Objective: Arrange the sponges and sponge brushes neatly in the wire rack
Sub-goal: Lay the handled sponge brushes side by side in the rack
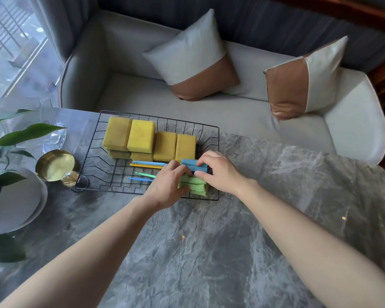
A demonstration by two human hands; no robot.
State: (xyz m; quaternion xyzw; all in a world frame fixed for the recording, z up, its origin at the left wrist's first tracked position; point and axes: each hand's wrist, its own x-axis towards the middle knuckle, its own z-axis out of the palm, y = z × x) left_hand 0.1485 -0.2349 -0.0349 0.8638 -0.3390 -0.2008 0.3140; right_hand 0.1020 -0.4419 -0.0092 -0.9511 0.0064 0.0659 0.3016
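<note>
**On the marble table, both hands at the sponge brush heads**

Seen from the head camera, a black wire rack (93,161) lies flat on a grey marble table (209,252). Along the rack's far side sit yellow sponges (140,136): two stacks at the left, two single blocks to their right, all touching side by side. Nearer the person, sponge brushes lie with thin handles pointing left: a blue handle (147,162), a yellow handle (146,166), a green handle (145,174) and another blue handle (140,179). Their heads gather at the rack's near right corner, blue sponge heads (192,164) above green sponge heads (195,185).

The left hand (168,185) covers the heads' left side, fingers curled onto them. The right hand (218,170) presses fingertips (198,173) together against the blue heads from the right. Whether either hand truly clamps a brush cannot be told.

Left of the rack stand a brass bowl (56,164), a clear glass vessel (53,134) and a leafy plant (7,138). Beyond the table is a grey sofa (142,92) with two cushions (191,56).
</note>
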